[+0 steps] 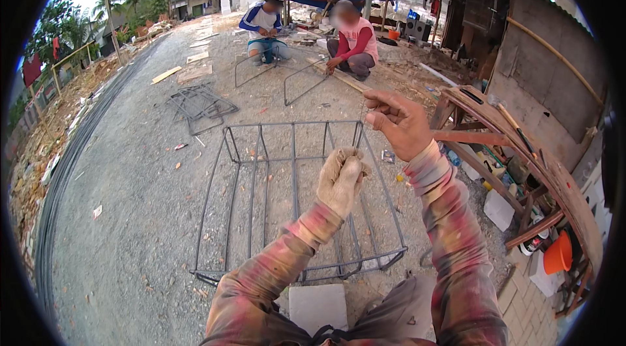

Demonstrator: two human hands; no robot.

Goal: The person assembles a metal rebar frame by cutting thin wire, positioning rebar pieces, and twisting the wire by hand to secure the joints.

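My left hand, in a pale work glove, is closed around thin dark wires whose ends stick up above the fist. To its upper right, my bare right hand pinches the top of one thin wire between thumb and fingers. Below both hands a cage of dark steel rebar stands on the gravel, made of long bars joined to rectangular frames at each end. My left fist is in front of its far right corner; whether it touches the bars I cannot tell.
Two people crouch ahead, handling bent rebar frames. More frames lie at left, beside long bars along the ground. A wooden bench with tools and an orange bucket stand at right. A pale block lies before me.
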